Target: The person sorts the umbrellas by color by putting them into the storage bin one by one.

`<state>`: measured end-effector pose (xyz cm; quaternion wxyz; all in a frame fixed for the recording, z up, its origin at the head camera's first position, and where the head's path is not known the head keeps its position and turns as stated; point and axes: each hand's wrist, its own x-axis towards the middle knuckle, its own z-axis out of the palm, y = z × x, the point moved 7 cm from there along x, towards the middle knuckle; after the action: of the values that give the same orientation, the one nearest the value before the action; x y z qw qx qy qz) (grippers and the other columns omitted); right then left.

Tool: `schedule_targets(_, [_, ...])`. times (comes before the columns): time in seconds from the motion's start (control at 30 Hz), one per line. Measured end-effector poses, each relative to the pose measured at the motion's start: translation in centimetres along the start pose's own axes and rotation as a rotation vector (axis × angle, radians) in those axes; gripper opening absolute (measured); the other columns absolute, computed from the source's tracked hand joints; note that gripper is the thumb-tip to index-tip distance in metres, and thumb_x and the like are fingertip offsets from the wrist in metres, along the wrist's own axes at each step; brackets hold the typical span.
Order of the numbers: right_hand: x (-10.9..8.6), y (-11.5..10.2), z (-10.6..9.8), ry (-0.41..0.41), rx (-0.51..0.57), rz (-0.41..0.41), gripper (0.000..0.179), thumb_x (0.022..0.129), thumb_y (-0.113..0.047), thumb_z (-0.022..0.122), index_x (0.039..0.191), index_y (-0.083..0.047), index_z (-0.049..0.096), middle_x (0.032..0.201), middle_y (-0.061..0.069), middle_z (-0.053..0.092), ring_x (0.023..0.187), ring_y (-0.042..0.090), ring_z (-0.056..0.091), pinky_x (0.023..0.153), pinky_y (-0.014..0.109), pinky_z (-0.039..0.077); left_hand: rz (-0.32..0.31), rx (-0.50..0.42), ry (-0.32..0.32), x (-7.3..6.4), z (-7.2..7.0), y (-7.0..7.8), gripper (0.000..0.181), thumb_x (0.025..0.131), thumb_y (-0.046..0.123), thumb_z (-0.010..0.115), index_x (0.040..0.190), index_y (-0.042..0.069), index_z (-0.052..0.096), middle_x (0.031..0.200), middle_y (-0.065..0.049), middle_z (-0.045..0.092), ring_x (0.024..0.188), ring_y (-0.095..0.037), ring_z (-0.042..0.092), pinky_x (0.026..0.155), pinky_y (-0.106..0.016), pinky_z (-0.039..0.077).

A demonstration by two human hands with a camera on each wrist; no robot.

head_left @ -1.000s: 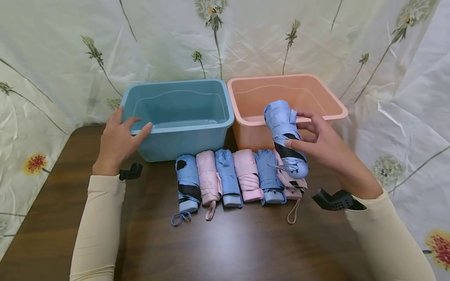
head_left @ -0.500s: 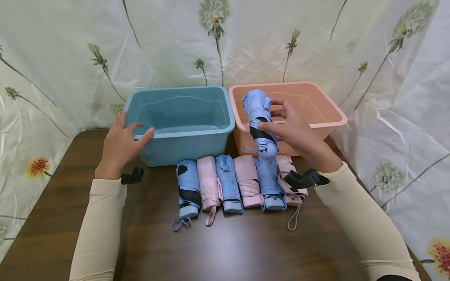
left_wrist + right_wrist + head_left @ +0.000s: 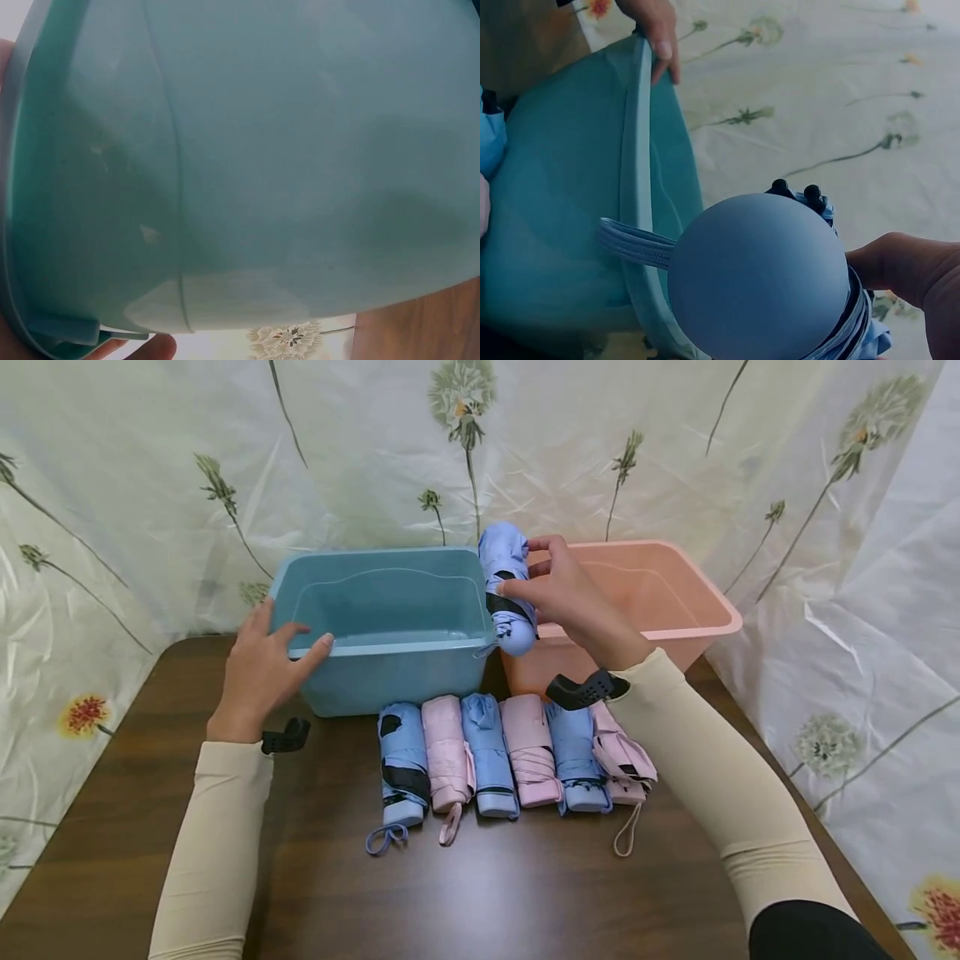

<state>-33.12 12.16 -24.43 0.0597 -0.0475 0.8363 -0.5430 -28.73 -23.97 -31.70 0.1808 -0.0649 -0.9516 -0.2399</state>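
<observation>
My right hand (image 3: 562,585) holds a rolled blue folding umbrella (image 3: 504,556) with a black band, above the inner rims of the two tubs. Its round handle end (image 3: 757,277) and wrist loop fill the middle of the right wrist view. My left hand (image 3: 262,664) grips the near left corner of a blue plastic tub (image 3: 390,672), fingers and thumb over its rim. On the table in front lies a row of rolled folding umbrellas, blue ones (image 3: 487,752) alternating with pink ones (image 3: 447,743).
An orange plastic tub (image 3: 675,647) stands right beside the blue one. A flowered sheet (image 3: 360,460) hangs behind both tubs. The dark wooden table (image 3: 480,893) extends in front of the umbrella row.
My right hand has carried the blue umbrella leftward and up, from before the orange tub to the blue tub's right rim. The left hand keeps its place on the blue tub.
</observation>
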Motion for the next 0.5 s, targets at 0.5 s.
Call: schedule_targets(0.5, [4.4,-1.3,2.7,-0.001,-0.138,0.05,0.072,0.085,-0.027,0.071,0.137,-0.014,0.023,0.13,0.013,0.042,0.101,0.028,0.057,0.066,0.036,0.058,-0.011,-0.002,-0.002,-0.1,-0.1,0.0,0.067,0.09,0.063,0.048,0.116,0.003,0.066,0.157,-0.021,0.02,0.143,-0.041,0.017,0.1,-0.071,0.026])
